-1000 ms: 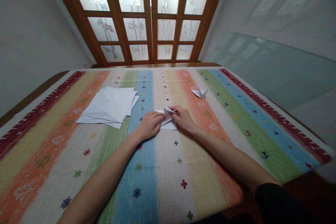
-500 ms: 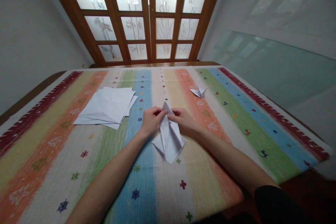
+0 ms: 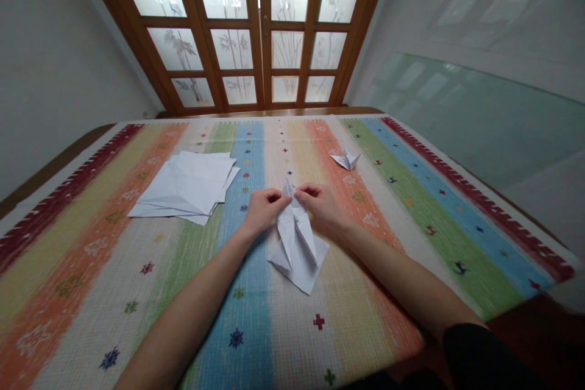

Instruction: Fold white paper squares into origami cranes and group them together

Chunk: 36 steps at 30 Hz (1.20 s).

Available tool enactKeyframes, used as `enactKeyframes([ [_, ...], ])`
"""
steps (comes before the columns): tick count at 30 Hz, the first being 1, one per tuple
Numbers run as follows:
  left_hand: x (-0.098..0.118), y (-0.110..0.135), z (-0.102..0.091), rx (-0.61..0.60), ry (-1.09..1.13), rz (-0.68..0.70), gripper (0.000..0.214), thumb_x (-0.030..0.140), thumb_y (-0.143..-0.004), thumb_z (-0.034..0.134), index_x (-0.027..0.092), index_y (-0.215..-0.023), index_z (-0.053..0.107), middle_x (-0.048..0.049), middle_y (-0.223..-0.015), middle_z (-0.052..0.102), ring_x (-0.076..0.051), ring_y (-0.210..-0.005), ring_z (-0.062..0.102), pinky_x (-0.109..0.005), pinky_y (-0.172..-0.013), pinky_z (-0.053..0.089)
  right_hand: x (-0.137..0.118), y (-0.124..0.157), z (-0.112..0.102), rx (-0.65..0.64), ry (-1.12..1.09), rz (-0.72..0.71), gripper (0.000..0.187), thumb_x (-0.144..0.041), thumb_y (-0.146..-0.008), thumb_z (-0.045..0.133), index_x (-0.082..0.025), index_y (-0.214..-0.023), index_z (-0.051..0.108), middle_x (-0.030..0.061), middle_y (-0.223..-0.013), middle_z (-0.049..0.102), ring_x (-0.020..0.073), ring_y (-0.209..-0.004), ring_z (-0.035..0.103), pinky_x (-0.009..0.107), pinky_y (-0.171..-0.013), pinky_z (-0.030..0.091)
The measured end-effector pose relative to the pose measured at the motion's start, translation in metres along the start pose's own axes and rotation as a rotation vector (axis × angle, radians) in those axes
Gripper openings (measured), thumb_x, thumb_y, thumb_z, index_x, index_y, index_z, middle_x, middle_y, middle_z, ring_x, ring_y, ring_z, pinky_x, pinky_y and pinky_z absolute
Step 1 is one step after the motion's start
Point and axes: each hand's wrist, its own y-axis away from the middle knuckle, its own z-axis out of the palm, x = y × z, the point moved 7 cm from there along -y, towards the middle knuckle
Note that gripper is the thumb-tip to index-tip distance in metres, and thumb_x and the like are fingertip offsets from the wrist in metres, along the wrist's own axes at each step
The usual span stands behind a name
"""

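No legible txt, labels, brands, nos. or signs anywhere in view.
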Motion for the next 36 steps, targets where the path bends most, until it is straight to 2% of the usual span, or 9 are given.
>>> enactKeyframes([
  [3, -0.001, -0.001, 0.003, -0.047, 0.024, -0.016, 0.032, 0.045, -0.062, 0.074, 0.014, -0.057, 0.064, 0.0024, -0.054, 0.055, -0.009, -0.053, 0.045, -0.023, -0.052, 0.035, -0.002, 0.001, 0.001, -0.005, 0.026, -0.001, 0.019, -0.037, -0.068, 0.074, -0.019, -0.071, 0.068, -0.0010, -0.065, 0.062, 0.0119, -0.059, 0.053, 0.025, -0.056, 0.041],
  [7, 0.000, -0.001, 0.006, -0.100, 0.104, -0.020, 0.035, 0.047, -0.061, 0.075, 0.014, -0.067, 0.068, 0.0010, -0.061, 0.059, -0.010, -0.056, 0.048, -0.023, -0.053, 0.036, -0.008, 0.000, 0.000, -0.007, 0.057, -0.019, 0.020, -0.036, -0.065, 0.076, -0.019, -0.067, 0.067, -0.0013, -0.063, 0.061, 0.0113, -0.056, 0.051, 0.024, -0.054, 0.040],
  [12, 0.002, -0.001, 0.003, -0.024, 0.131, 0.015, 0.041, 0.051, -0.075, 0.062, 0.015, -0.056, 0.062, 0.0022, -0.053, 0.052, -0.010, -0.053, 0.044, -0.023, -0.053, 0.035, -0.012, -0.001, 0.002, -0.031, 0.057, -0.007, 0.019, -0.033, -0.063, 0.077, -0.018, -0.063, 0.065, -0.0019, -0.061, 0.060, 0.0106, -0.055, 0.051, 0.025, -0.054, 0.039],
  [17, 0.003, -0.002, 0.001, 0.023, 0.068, 0.025, 0.029, 0.043, -0.070, 0.066, 0.015, -0.062, 0.069, 0.0003, -0.059, 0.062, -0.012, -0.057, 0.051, -0.024, -0.055, 0.038, -0.009, 0.002, 0.003, -0.024, 0.016, -0.007, 0.018, -0.033, -0.064, 0.077, -0.019, -0.066, 0.066, -0.0018, -0.062, 0.061, 0.0104, -0.056, 0.052, 0.024, -0.055, 0.040],
  [22, 0.007, 0.000, -0.002, 0.059, -0.032, 0.044, 0.027, 0.040, -0.071, 0.065, 0.016, -0.060, 0.070, 0.0002, -0.056, 0.062, -0.013, -0.055, 0.052, -0.025, -0.056, 0.038, -0.012, 0.001, 0.005, -0.061, 0.053, -0.012, 0.021, -0.036, -0.064, 0.077, -0.019, -0.068, 0.067, -0.0010, -0.064, 0.062, 0.0112, -0.058, 0.052, 0.025, -0.056, 0.041],
  [26, 0.009, 0.002, -0.001, 0.041, -0.088, 0.044, 0.026, 0.040, -0.072, 0.065, 0.016, -0.065, 0.074, -0.0004, -0.058, 0.064, -0.013, -0.055, 0.052, -0.024, -0.055, 0.037, -0.017, -0.003, 0.006, -0.057, 0.061, -0.020, 0.025, -0.042, -0.066, 0.074, -0.018, -0.067, 0.068, -0.0009, -0.061, 0.061, 0.0114, -0.057, 0.051, 0.026, -0.056, 0.042],
  [36, 0.007, 0.002, 0.003, -0.037, -0.113, 0.022, 0.027, 0.040, -0.070, 0.068, 0.015, -0.064, 0.074, 0.0001, -0.055, 0.062, -0.011, -0.054, 0.050, -0.023, -0.053, 0.034, -0.022, -0.003, 0.010, -0.076, 0.050, -0.011, 0.025, -0.041, -0.059, 0.079, -0.019, -0.063, 0.068, 0.0007, -0.060, 0.063, 0.0124, -0.058, 0.054, 0.027, -0.058, 0.043],
])
